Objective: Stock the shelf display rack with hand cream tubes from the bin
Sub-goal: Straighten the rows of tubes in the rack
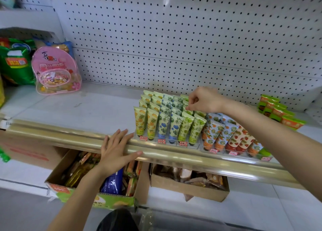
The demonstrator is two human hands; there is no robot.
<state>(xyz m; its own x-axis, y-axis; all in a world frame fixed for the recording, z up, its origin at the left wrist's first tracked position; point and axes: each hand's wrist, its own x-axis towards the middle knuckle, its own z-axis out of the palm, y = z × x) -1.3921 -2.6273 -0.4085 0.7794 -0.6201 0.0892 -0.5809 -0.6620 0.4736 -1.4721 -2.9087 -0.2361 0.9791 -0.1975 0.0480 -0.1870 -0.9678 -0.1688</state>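
white pegboard wall [191, 30], grey shelf [78, 108]

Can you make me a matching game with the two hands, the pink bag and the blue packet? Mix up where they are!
Things:
1. left hand
2. right hand
3. pink candy bag
4. blue packet

Places:
A. in the cardboard box down below
B. flat on the gold shelf edge
C. pinching the top of a green tube
D. on the white shelf, far left

Pairs: 1-B, 2-C, 3-D, 4-A

Floral hand cream tubes [175, 126] stand cap-down in rows in the clear rack [196, 146]
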